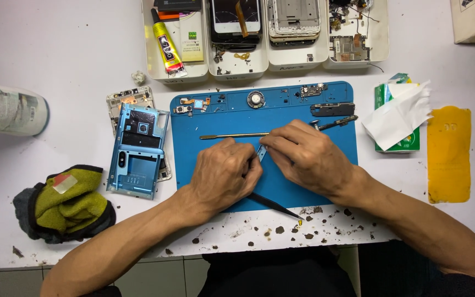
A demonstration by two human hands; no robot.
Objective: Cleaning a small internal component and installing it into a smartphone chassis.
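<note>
White trays [237,69] of phone parts [294,22] sit behind both hands.

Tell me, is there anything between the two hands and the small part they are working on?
Nothing visible. The left hand and the right hand both already touch the small light blue part over the blue mat. The thin metal tool lies just beyond it, and black tweezers lie partly under the left hand.

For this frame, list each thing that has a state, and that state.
left hand: closed on black tweezers
right hand: pinching a small blue part
blue phone frame: stripped, lying flat
glue tube: capped, lying in tray
tissue pack: open, tissue pulled out
</note>
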